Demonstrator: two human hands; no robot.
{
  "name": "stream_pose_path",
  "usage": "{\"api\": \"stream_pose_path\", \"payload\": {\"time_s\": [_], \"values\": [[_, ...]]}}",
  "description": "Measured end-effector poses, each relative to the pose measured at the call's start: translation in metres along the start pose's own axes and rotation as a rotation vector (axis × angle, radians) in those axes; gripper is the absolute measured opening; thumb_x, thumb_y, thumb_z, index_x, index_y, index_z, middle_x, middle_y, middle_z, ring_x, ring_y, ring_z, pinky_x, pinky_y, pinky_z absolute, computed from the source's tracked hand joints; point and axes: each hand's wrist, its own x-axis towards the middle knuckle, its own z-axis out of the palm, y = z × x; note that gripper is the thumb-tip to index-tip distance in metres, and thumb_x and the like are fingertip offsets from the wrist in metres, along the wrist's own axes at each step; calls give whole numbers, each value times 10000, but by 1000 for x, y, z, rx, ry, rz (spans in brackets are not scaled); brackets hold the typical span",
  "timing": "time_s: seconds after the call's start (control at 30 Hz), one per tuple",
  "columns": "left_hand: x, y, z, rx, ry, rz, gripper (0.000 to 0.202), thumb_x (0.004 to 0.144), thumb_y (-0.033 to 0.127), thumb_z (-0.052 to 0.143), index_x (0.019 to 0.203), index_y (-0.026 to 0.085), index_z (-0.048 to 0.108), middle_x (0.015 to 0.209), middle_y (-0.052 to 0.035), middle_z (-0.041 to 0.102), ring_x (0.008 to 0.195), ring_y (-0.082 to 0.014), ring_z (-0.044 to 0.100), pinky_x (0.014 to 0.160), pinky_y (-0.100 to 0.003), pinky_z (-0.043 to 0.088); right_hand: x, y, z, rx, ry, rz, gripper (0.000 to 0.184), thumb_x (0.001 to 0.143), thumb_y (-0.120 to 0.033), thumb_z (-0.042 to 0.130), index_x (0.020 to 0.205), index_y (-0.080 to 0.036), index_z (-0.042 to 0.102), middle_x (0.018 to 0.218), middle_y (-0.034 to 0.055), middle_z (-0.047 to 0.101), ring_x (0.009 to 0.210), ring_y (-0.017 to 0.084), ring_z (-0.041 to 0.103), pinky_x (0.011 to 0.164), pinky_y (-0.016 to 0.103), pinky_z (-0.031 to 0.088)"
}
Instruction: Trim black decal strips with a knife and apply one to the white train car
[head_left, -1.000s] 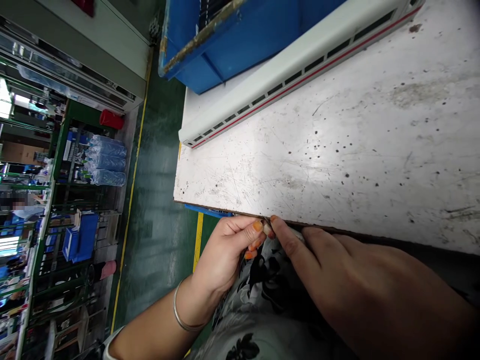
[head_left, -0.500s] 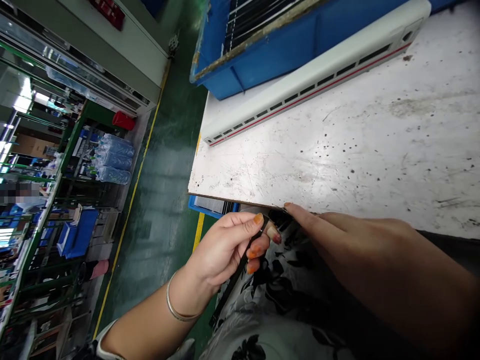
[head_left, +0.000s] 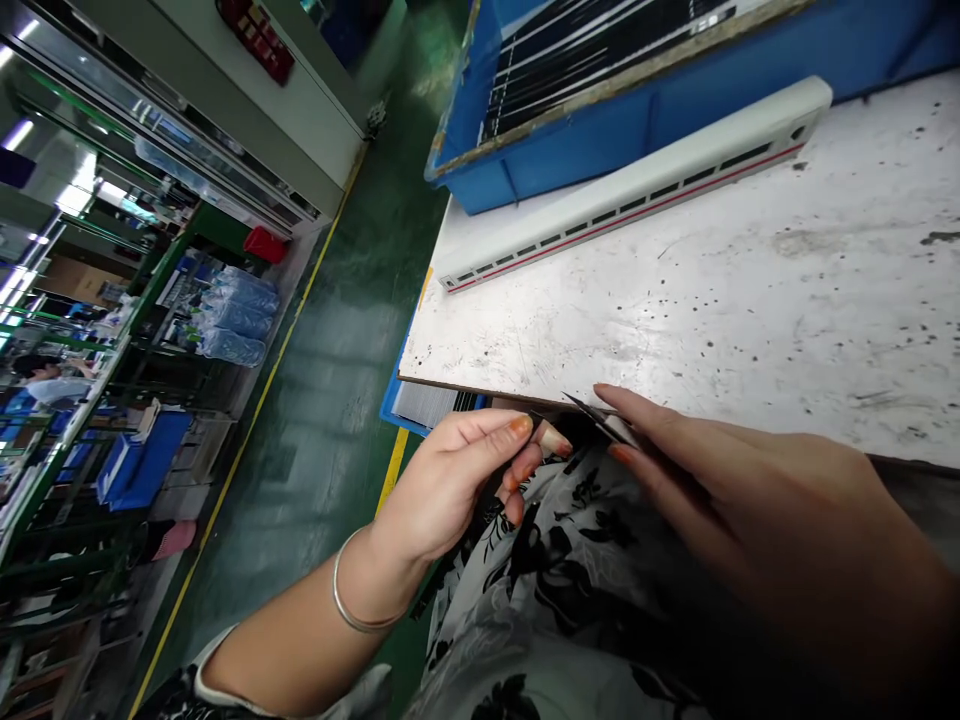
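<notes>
1. Worktop [head_left: 750, 310]: white, scratched, dark-specked, dark along its near edge; I view it tilted from the head camera.
2. Blue crate [head_left: 592, 140]: on the worktop, at the far side; holds dark strips [head_left: 570, 60] with pale lines between.
3. White train-car shell [head_left: 637, 180]: lying just in front of the crate; dark windows, red stripe.
4. Left hand [head_left: 450, 480]: thumb and forefinger pinched on a thin dark piece [head_left: 535, 416], mostly hidden, just off the worktop's near edge.
5. Right hand [head_left: 735, 480]: closed on a dark pointed tool [head_left: 600, 420]; its tip aims towards the left hand, apart from it.
6. Lower blue bin [head_left: 394, 395]: partly under the worktop.
7. Room: green floor [head_left: 330, 400]; yellow line [head_left: 289, 330]; red bucket [head_left: 266, 244]; clear bottles [head_left: 240, 315]; pink basket [head_left: 174, 538]; a seated co-worker [head_left: 56, 388], well apart.
</notes>
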Motion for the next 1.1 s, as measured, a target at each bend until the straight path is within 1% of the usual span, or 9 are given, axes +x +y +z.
{"api": "stream_pose_path", "payload": {"time_s": [0.13, 0.27, 0.5, 0.67, 0.73, 0.8, 0.87, 0.97, 1.1], "values": [[-2, 7, -2, 49, -26, 78, 306, 966, 377, 572, 979, 161, 788, 657, 13, 441, 563, -81, 454, 510, -182, 511, 0, -3, -3, 9, 23, -32, 354, 1018, -230, 421, 1287, -115, 620, 875, 71, 767, 643, 184, 713, 599, 270, 549], [-5, 22, -3, 123, -36, 145, 296, 964, 355, 577, 1033, 160, 789, 674, 9, 461, 580, -90, 478, 527, -195, 513, -2, -4, -3, 25, 60, -76, 350, 1032, -221, 406, 1286, -90, 607, 928, 77, 768, 686, 182, 729, 596, 268, 551], [-15, 55, 4, 303, 27, 254, 306, 971, 353, 562, 1010, 142, 780, 667, 16, 480, 533, -91, 540, 531, -209, 474, -4, -4, -4, 31, 95, -124, 361, 1056, -242, 370, 1306, -79, 572, 944, 74, 764, 706, 185, 737, 593, 287, 569], [-18, 65, 5, 367, 7, 288, 318, 983, 363, 537, 977, 132, 755, 685, 21, 479, 525, -94, 569, 538, -223, 451, -10, -4, -8, 16, 115, -118, 348, 1057, -238, 370, 1315, -99, 559, 978, 69, 766, 753, 185, 747, 612, 281, 574], [-18, 66, 5, 364, -14, 282, 320, 982, 372, 537, 970, 136, 752, 681, 22, 473, 524, -96, 565, 534, -224, 450, -11, -4, -9, 9, 124, -114, 347, 1057, -234, 373, 1328, -107, 548, 1040, 76, 761, 812, 183, 751, 642, 270, 573], [-17, 66, 5, 361, -23, 276, 328, 979, 385, 540, 970, 139, 757, 672, 22, 472, 520, -94, 560, 532, -222, 443, -11, -3, -10, -5, 142, -91, 349, 1062, -268, 374, 1335, -128, 539, 1044, 68, 760, 778, 176, 749, 620, 261, 559], [-15, 65, 5, 348, -31, 268, 343, 979, 402, 539, 994, 145, 766, 665, 22, 473, 516, -92, 557, 543, -224, 442, -10, -3, -12, -10, 147, -36, 328, 1066, -326, 374, 1274, -162, 567, 957, 32, 763, 652, 161, 728, 550, 257, 524], [-10, 58, 5, 275, -45, 242, 360, 972, 424, 545, 968, 147, 775, 651, 19, 473, 513, -86, 523, 550, -225, 440, -11, -3, -16, -8, 122, 42, 286, 1057, -383, 383, 1077, -214, 614, 759, -27, 716, 493, 152, 650, 457, 274, 441], [2, 34, 6, 169, -60, 136, 356, 942, 427, 589, 890, 128, 773, 631, 17, 445, 538, -84, 436, 521, -206, 386, -14, -3, -21, 6, 87, 66, 255, 1045, -327, 395, 975, -233, 622, 692, -32, 670, 510, 155, 627, 480, 280, 409]]}}
